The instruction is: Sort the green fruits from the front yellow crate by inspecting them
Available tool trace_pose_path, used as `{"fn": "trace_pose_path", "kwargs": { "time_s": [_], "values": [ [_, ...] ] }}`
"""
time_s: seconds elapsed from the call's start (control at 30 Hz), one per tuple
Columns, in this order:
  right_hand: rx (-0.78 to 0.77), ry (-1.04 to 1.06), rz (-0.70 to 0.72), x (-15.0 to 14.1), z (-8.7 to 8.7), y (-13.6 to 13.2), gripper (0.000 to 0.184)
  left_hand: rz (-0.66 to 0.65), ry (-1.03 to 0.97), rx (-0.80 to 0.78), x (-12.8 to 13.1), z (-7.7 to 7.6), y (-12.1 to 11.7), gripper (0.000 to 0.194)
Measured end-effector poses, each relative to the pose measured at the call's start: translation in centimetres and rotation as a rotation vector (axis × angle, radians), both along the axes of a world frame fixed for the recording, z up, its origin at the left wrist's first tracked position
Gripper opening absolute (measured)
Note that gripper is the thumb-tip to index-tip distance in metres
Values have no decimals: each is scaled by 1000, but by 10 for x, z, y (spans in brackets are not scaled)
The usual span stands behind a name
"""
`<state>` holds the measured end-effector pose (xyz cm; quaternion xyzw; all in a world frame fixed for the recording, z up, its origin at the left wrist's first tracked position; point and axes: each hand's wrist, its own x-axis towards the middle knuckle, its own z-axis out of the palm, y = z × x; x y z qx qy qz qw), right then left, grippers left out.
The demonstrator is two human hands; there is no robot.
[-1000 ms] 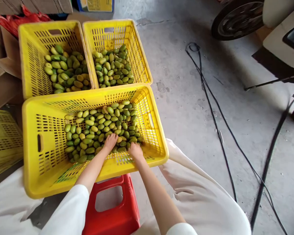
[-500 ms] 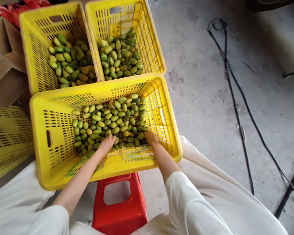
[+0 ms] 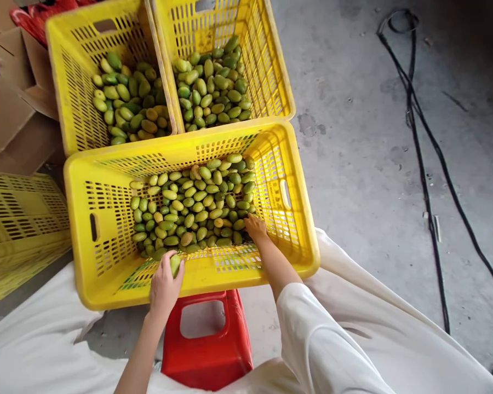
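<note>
- Green fruit (image 3: 175, 265) sits pinched in the left hand (image 3: 164, 285), by the front wall of the near crate (image 3: 225, 277).
- Right hand (image 3: 255, 226) touches the pile (image 3: 198, 207) inside; its grip I can't tell.

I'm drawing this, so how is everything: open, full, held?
Left hand: closed around a green fruit
Right hand: down at the fruits
Front crate: open, partly filled
Back left crate: open, partly filled
Back right crate: open, partly filled
Cardboard box: flaps open
Red plastic: crumpled
Black cable: looped at one end
Side crate: insides hidden
</note>
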<state>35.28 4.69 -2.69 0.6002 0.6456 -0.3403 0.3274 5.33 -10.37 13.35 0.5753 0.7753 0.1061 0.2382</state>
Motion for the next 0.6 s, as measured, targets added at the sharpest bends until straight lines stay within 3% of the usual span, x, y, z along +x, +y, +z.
{"fn": "trace_pose_path", "kwargs": {
  "time_s": [0.13, 0.27, 0.6],
  "values": [
    [23, -2, -25, 3, -3, -2, 37, 23, 23, 193, 7, -2, -2, 24],
    [32, 1, -19, 12, 1, -3, 40, -3, 14, 257, 8, -5, -2, 23],
    [-45, -255, -24, -9, -3, -2, 43, 69, -56, -18, 10, 5, 3, 25]
  ]
}}
